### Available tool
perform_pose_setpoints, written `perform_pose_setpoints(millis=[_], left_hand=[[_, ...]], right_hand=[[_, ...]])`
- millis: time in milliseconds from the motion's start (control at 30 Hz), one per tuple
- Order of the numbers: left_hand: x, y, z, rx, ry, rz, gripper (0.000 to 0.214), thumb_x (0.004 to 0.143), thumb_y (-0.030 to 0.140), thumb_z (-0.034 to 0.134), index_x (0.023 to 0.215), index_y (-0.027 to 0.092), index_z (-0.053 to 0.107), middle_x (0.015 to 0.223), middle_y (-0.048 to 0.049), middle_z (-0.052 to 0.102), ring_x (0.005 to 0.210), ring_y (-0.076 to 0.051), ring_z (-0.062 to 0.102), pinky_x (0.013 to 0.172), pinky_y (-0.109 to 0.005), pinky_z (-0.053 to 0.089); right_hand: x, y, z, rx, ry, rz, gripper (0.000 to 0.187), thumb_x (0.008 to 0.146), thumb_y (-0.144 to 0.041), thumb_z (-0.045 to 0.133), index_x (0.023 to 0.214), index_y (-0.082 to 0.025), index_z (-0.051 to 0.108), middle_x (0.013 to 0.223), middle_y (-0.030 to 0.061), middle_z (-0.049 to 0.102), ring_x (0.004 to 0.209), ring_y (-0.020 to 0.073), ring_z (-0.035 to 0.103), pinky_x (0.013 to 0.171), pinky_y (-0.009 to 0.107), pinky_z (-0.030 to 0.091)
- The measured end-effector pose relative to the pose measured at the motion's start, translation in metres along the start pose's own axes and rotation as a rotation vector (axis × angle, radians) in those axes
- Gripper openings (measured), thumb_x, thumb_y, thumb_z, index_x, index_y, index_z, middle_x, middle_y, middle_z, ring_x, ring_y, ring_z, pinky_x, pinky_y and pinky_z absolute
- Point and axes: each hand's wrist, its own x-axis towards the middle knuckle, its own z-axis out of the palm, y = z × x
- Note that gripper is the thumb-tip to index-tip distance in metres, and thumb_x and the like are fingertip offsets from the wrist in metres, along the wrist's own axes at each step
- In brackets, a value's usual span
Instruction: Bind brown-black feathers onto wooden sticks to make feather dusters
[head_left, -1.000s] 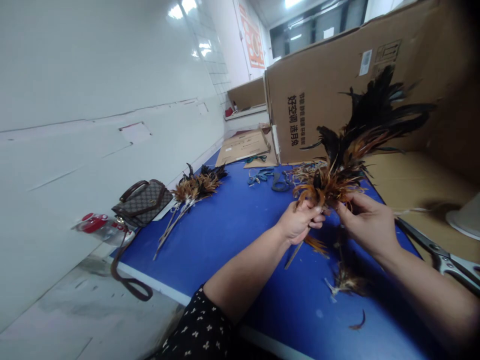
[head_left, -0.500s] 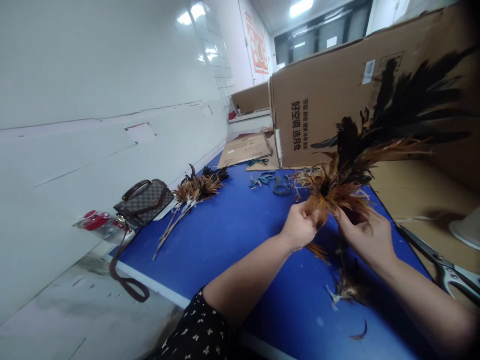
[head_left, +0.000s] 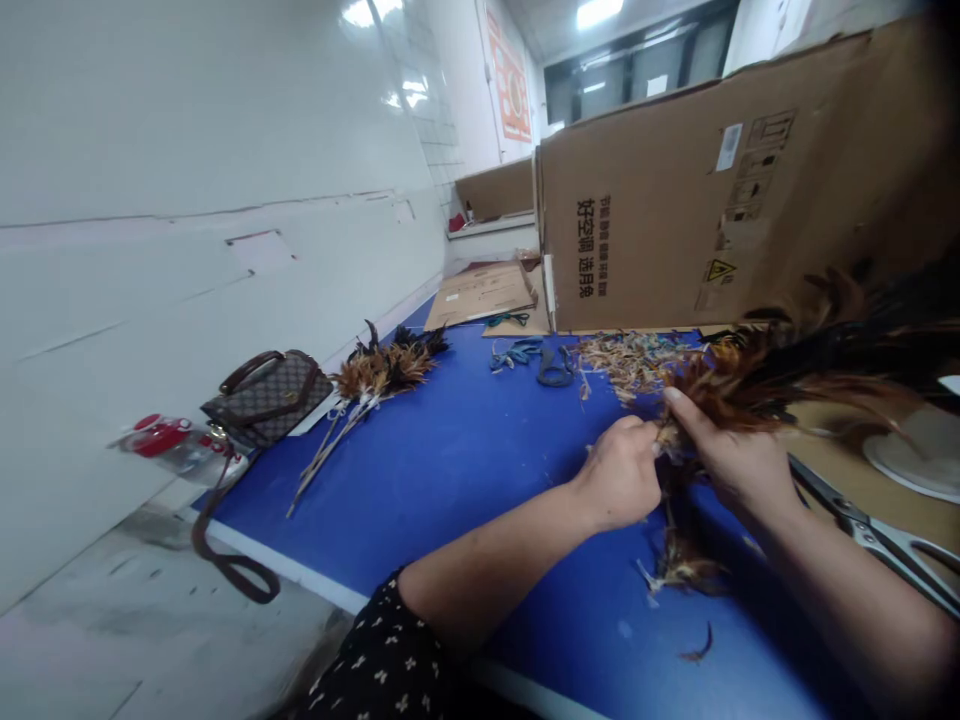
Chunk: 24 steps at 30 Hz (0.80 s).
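Note:
A bundle of brown and black feathers lies tilted to the right, its dark tips smeared by motion. My right hand is wrapped round its lower part, thumb on top. At the bundle's base my left hand is closed, pinching the pale quill ends; its fingertips are partly hidden. Below the hands, a small tuft of loose feathers rests on the blue table. A single curled feather lies nearer the front edge.
Feather dusters with thin sticks lie at the left, near a brown handbag and a red-capped bottle. Scissors are right of my right hand. Feather scraps are piled before a large cardboard box. Blue strips lie nearby.
The feather bundle has swung from upright to leaning right and lower. My right hand has moved up round it, while my left hand has shifted to its base. The scrap pile behind now shows.

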Motion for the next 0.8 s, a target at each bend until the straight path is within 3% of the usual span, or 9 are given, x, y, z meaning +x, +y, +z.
perform_pose_setpoints(millis=[133, 233, 300, 367, 467, 600, 700, 800], left_hand=[[0.000, -0.005, 0.004, -0.063, -0.075, -0.075, 0.027, 0.097, 0.012, 0.057, 0.074, 0.021, 0.047, 0.082, -0.0008, 0.048, 0.082, -0.017, 0.049, 0.080, -0.031, 0.043], [0.003, -0.013, -0.002, -0.453, -0.194, -0.266, 0.033, 0.100, 0.036, 0.073, 0.077, 0.017, 0.058, 0.076, 0.0019, 0.048, 0.072, -0.012, 0.044, 0.072, -0.028, 0.038], [0.006, -0.016, -0.009, -0.748, -0.283, -0.398, 0.047, 0.087, 0.054, 0.090, 0.085, 0.013, 0.068, 0.078, -0.0003, 0.056, 0.071, -0.011, 0.048, 0.072, -0.029, 0.040], [0.009, -0.016, -0.017, -0.918, -0.346, -0.483, 0.064, 0.069, 0.062, 0.103, 0.091, 0.009, 0.074, 0.086, -0.0060, 0.065, 0.076, -0.012, 0.055, 0.074, -0.030, 0.044], [0.010, -0.016, -0.022, -0.979, -0.408, -0.553, 0.069, 0.061, 0.062, 0.108, 0.090, 0.008, 0.075, 0.092, -0.0097, 0.070, 0.076, -0.011, 0.058, 0.072, -0.029, 0.045], [0.007, -0.016, -0.021, -0.955, -0.478, -0.556, 0.067, 0.068, 0.065, 0.104, 0.088, 0.010, 0.072, 0.093, -0.0119, 0.073, 0.072, -0.008, 0.053, 0.060, -0.022, 0.035], [0.003, -0.014, -0.019, -0.917, -0.546, -0.549, 0.064, 0.080, 0.068, 0.095, 0.090, 0.009, 0.072, 0.080, -0.0062, 0.065, 0.064, -0.007, 0.045, 0.056, -0.020, 0.032], [0.001, -0.007, -0.020, -0.958, -0.551, -0.566, 0.058, 0.083, 0.062, 0.094, 0.083, 0.014, 0.062, 0.078, -0.0007, 0.056, 0.059, -0.005, 0.038, 0.054, -0.018, 0.029]], right_hand=[[-0.002, 0.002, 0.001, -0.041, 0.034, 0.046, 0.045, 0.094, -0.068, 0.067, 0.105, -0.027, 0.081, 0.119, 0.0077, 0.085, 0.126, 0.0340, 0.075, 0.128, 0.053, 0.048], [-0.004, 0.003, 0.002, -0.042, 0.022, 0.082, 0.049, 0.092, -0.071, 0.066, 0.101, -0.025, 0.080, 0.112, 0.0088, 0.085, 0.118, 0.0344, 0.077, 0.117, 0.052, 0.056], [-0.004, 0.004, 0.000, -0.044, 0.012, 0.113, 0.052, 0.091, -0.074, 0.066, 0.093, -0.023, 0.077, 0.099, 0.0091, 0.084, 0.101, 0.0332, 0.078, 0.100, 0.049, 0.062], [-0.005, 0.003, -0.003, -0.046, -0.001, 0.133, 0.053, 0.090, -0.075, 0.067, 0.086, -0.022, 0.073, 0.089, 0.0082, 0.081, 0.087, 0.0301, 0.075, 0.087, 0.046, 0.062], [-0.005, 0.000, -0.005, -0.045, -0.049, 0.136, 0.052, 0.090, -0.072, 0.068, 0.081, -0.022, 0.071, 0.082, 0.0073, 0.078, 0.079, 0.0272, 0.071, 0.080, 0.042, 0.060], [-0.007, -0.003, -0.004, -0.037, -0.100, 0.112, 0.049, 0.092, -0.069, 0.068, 0.080, -0.022, 0.071, 0.082, 0.0081, 0.078, 0.079, 0.0269, 0.072, 0.081, 0.040, 0.060], [-0.009, -0.002, -0.003, -0.034, -0.122, 0.098, 0.044, 0.093, -0.065, 0.069, 0.085, -0.022, 0.073, 0.087, 0.0081, 0.080, 0.083, 0.0267, 0.074, 0.082, 0.038, 0.061], [-0.010, -0.001, -0.002, -0.032, -0.130, 0.078, 0.041, 0.094, -0.063, 0.070, 0.088, -0.022, 0.073, 0.091, 0.0074, 0.081, 0.086, 0.0259, 0.074, 0.085, 0.038, 0.061]])
